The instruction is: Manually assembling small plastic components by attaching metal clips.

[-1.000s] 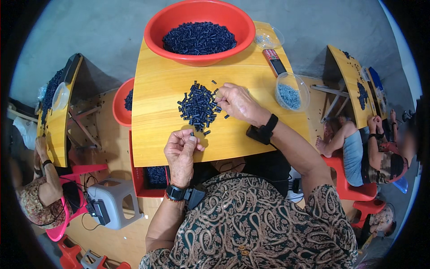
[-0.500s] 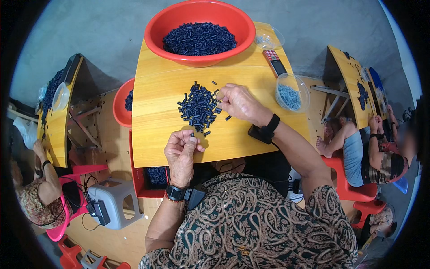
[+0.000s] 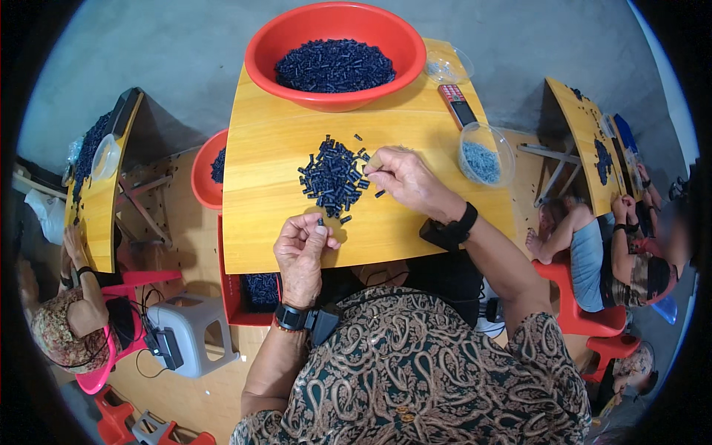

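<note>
Near the front edge of the yellow table [image 3: 259, 185], my left hand [image 3: 300, 248] pinches a small black tube-shaped piece [image 3: 320, 222] upright between thumb and forefinger. A loose pile of similar dark pieces [image 3: 331, 174] lies just beyond it. My right hand [image 3: 404, 179] is at the right side of this pile, its thumb and fingertips pressed together. Whatever sits between those fingertips is too small to make out. One loose dark piece lies just below the right fingertips.
A large red basin [image 3: 259, 67] of dark pieces stands at the far edge. On the right are a clear tub [image 3: 506, 156] of small pale bluish parts, a phone [image 3: 457, 106] and another clear container [image 3: 461, 67]. Red containers flank the table's left. People sit at tables on both sides.
My right hand has turned a little and moved slightly down and right, staying beside the pile. The left hand keeps its pinch on the black piece. The whole view has shifted slightly.
</note>
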Demonstrator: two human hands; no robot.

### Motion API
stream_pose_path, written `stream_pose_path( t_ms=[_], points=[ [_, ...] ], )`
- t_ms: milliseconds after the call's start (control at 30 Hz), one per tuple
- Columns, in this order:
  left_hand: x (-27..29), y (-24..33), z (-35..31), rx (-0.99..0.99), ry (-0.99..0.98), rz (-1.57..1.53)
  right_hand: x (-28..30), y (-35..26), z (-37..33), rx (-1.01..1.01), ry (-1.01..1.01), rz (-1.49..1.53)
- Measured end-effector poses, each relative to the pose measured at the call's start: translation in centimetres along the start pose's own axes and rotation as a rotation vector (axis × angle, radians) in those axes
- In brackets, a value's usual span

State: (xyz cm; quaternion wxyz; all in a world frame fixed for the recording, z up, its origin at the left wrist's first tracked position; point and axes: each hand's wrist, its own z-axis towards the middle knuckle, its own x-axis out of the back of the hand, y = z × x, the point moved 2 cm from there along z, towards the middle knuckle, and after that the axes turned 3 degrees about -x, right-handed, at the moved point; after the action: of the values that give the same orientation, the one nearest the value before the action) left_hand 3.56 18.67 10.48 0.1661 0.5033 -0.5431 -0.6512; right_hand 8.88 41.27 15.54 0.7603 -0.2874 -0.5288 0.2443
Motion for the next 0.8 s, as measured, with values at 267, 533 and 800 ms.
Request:
stream_pose_path(
  t_ms=[267, 533, 800],
  points=[
    [-2.1, 1.5, 0.2, -0.035, -0.101, 0.028, 0.8, -3.1, -1.6, -0.222, -0.134, 0.701],
    [-4.3, 2.8, 0.4, -0.037, -0.181, -0.018, 1.0, -5.4, -2.3, -0.217, -0.074, 0.874],
    [-5.5, 3.0, 0.4, 0.023, -0.222, -0.060, 1.5, -5.2, -2.6, -0.180, -0.040, 0.915]
  ],
)
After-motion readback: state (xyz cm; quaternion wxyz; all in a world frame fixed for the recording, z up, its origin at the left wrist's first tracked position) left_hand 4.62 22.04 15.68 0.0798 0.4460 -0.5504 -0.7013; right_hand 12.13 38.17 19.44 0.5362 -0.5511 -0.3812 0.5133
